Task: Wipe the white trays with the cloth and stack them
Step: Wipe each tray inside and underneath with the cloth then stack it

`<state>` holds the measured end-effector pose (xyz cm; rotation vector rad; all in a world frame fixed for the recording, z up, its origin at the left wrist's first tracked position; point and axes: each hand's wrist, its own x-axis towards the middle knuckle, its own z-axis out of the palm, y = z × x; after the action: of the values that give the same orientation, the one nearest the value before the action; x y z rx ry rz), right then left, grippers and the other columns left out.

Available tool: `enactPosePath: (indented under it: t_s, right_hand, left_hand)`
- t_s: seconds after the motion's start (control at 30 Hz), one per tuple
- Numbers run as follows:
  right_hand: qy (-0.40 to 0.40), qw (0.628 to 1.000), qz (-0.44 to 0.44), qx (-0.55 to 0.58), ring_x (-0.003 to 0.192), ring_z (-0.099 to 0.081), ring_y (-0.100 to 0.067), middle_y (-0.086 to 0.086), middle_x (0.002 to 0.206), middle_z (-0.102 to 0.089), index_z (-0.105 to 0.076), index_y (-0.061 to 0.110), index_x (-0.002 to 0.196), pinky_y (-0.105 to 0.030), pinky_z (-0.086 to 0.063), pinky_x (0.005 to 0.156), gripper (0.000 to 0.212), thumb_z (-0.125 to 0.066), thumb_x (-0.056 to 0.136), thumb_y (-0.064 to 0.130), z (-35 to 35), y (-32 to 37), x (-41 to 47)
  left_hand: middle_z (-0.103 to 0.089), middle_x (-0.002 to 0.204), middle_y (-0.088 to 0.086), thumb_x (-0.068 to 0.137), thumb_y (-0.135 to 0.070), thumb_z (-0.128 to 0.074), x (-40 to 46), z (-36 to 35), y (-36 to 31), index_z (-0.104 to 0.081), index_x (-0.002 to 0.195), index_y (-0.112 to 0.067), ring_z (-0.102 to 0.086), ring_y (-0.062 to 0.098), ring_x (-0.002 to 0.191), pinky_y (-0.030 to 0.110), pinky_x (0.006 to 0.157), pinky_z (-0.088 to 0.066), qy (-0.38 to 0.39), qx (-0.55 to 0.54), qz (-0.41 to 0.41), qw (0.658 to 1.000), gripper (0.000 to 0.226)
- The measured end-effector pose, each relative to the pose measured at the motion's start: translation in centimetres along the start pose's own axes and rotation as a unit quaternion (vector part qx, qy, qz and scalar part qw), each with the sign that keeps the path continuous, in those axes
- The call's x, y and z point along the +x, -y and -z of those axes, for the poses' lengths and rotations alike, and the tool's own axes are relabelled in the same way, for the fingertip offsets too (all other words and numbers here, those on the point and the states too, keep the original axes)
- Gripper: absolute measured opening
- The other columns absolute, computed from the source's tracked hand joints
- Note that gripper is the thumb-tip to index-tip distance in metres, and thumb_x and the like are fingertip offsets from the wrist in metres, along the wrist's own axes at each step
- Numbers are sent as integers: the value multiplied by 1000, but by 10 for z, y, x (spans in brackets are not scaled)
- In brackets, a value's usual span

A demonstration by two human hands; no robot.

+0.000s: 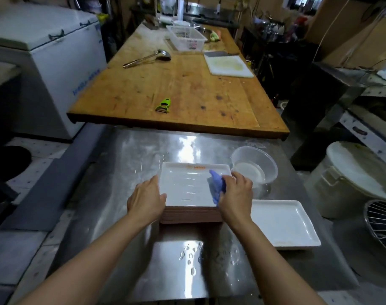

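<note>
A white tray (188,186) lies on top of a stack of trays (191,214) on the steel counter. My left hand (146,200) holds the top tray's left edge, thumb over the rim. My right hand (236,195) grips a blue cloth (217,186) and presses it on the tray's right side. A second white tray (282,223) lies alone on the counter to the right of the stack.
A clear plastic bowl (254,167) with water stands just behind my right hand. Water drops (191,256) lie on the steel counter (130,172) in front of the stack. Beyond is a wooden table (176,89) with a green peeler (163,105). A white bucket (350,179) stands at right.
</note>
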<state>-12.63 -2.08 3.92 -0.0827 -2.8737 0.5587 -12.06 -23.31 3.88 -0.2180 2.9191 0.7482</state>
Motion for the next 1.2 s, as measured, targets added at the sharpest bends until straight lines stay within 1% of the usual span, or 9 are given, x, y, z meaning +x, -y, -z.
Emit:
enactPosePath:
  t_s: [0.07,0.2,0.27,0.47,0.67,0.73,0.8,1.0,1.2]
  right_hand:
    - [24,999,10,-20,116,-36,-25,-8,130,-44,-58,7,102,-23,-33,80,23,-64,80,11,-7,-2,0]
    - [43,997,-57,0,102,-47,-26,-4,103,-47,-56,3,90,-26,-29,66,9,-52,86,9,-17,-2,16]
    - [24,993,-84,73,99,-49,-31,-4,98,-46,-53,3,92,-31,-32,69,10,-44,89,6,-21,5,27]
    - [-5,990,-79,116,94,-51,-30,-9,102,-51,-53,3,96,-39,-39,79,15,-40,91,10,-33,23,45]
    - [28,993,47,100,83,-51,-19,1,93,-51,-53,13,87,-30,-38,66,10,-47,90,21,-55,55,41]
    - [64,986,83,133,92,-49,-17,1,100,-52,-59,11,92,-28,-31,65,10,-52,88,17,-60,71,40]
    - [99,978,157,94,104,-42,-20,-5,114,-49,-65,7,104,-23,-25,69,21,-56,85,6,-65,83,40]
    - [186,961,176,108,119,-38,-29,-13,130,-45,-61,6,122,-17,-29,91,40,-57,84,-3,-53,84,43]
    - [255,935,227,93,105,-55,-32,-20,117,-55,-71,5,106,-19,-36,81,37,-62,73,-8,-32,74,25]
  left_hand:
    - [-57,118,8,86,-19,-52,4,-3,0,-48,121,-14,-53,29,109,41,87,-46,18,-5,9,1000,35]
    - [-53,117,8,86,-10,-48,10,-7,-1,-49,118,-16,-52,28,104,35,84,-44,26,-25,18,999,33]
    - [-51,116,7,85,-11,-49,11,-7,0,-49,120,-18,-52,27,104,35,83,-43,26,-29,18,999,35]
    - [-47,113,5,87,-14,-51,9,-7,3,-47,124,-21,-54,27,101,35,84,-44,25,-48,15,998,39]
    - [-46,115,6,87,-16,-54,8,-7,5,-45,127,-23,-54,30,104,35,87,-45,27,-71,13,997,42]
    - [-45,118,6,87,-18,-55,8,-7,6,-43,131,-24,-54,31,106,36,88,-45,27,-75,13,997,46]
    - [-46,119,6,88,-21,-57,8,-9,8,-40,134,-24,-54,31,107,35,87,-44,27,-76,13,997,49]
    - [-46,115,3,89,-24,-58,9,-11,15,-39,135,-27,-56,28,101,31,80,-42,40,-102,3,994,50]
    - [-46,107,6,86,-4,-46,10,-7,17,-53,118,-20,-62,32,78,42,80,-52,63,-185,3,981,36]
